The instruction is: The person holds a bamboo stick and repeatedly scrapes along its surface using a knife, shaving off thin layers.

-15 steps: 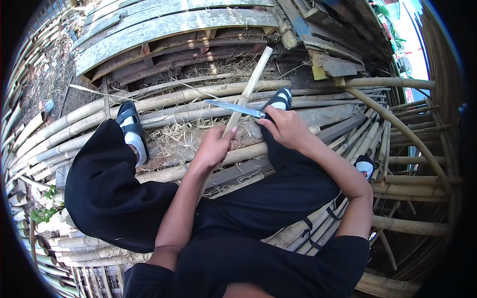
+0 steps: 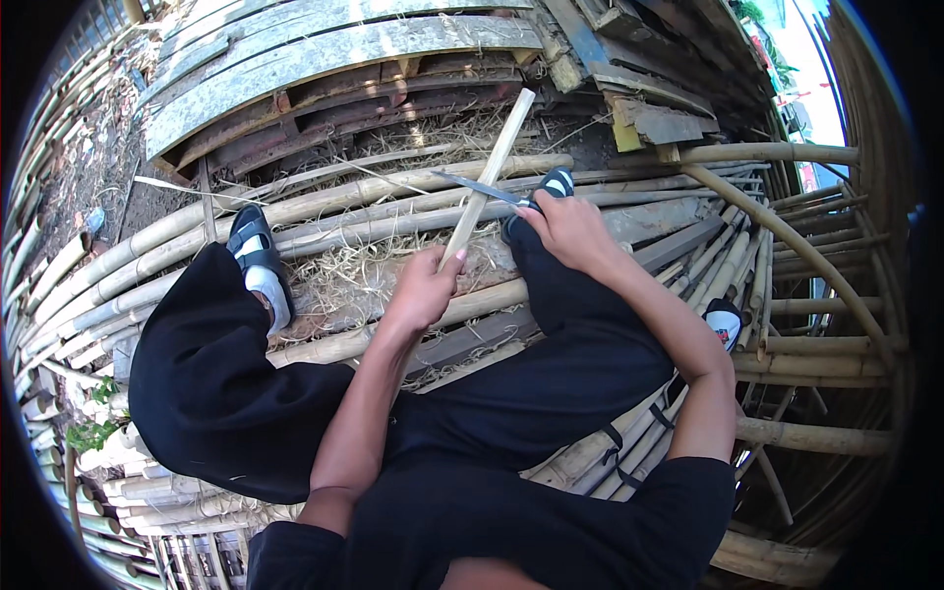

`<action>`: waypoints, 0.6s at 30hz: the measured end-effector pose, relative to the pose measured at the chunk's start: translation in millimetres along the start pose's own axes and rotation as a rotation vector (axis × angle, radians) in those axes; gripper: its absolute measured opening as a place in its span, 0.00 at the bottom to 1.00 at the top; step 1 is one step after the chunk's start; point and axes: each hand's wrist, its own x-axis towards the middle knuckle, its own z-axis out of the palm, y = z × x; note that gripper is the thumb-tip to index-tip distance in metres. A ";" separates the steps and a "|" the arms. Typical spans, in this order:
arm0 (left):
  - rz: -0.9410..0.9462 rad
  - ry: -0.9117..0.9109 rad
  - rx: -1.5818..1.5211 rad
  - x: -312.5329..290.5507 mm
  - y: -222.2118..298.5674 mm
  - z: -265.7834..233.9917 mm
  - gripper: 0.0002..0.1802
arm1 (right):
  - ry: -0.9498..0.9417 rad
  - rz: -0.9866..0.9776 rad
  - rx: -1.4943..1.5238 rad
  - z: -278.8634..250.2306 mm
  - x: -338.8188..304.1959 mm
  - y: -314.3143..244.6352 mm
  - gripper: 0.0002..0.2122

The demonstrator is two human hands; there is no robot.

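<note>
My left hand [image 2: 423, 287] is closed round the lower end of a pale, flat bamboo strip [image 2: 500, 152], which slants up and to the right away from me. My right hand [image 2: 575, 231] grips a knife by its handle, most of which the fingers hide. The knife's blade [image 2: 482, 188] points left and lies across the strip, about midway along its length. Beneath both hands, thin curled shavings [image 2: 349, 275] are scattered on the ground between my feet.
Long bamboo poles [image 2: 324, 202] run across in front of me, under my sandalled feet. Beyond them stands a stack of wooden pallets [image 2: 344, 49]. Scrap planks [image 2: 649, 88] are piled at the far right, beside a bamboo frame [image 2: 787, 154]. More poles [image 2: 147, 492] lie at the near left.
The knife has slid a little farther up the strip, away from my left hand, and its blade has turned more edge-on. My left hand stays nearly in place.
</note>
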 end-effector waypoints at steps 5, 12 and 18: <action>-0.014 -0.002 -0.044 0.1 1.2 -1.0 0.17 | 0.069 -0.107 0.136 -12.2 -6.8 -24.1 0.15; -0.062 -0.040 -0.116 3.1 1.2 -2.0 0.16 | 0.048 0.002 0.046 -9.0 -0.6 -23.8 0.15; 0.011 -0.013 -0.082 0.5 9.2 0.8 0.17 | 0.057 0.040 0.005 -8.3 17.6 -0.2 0.16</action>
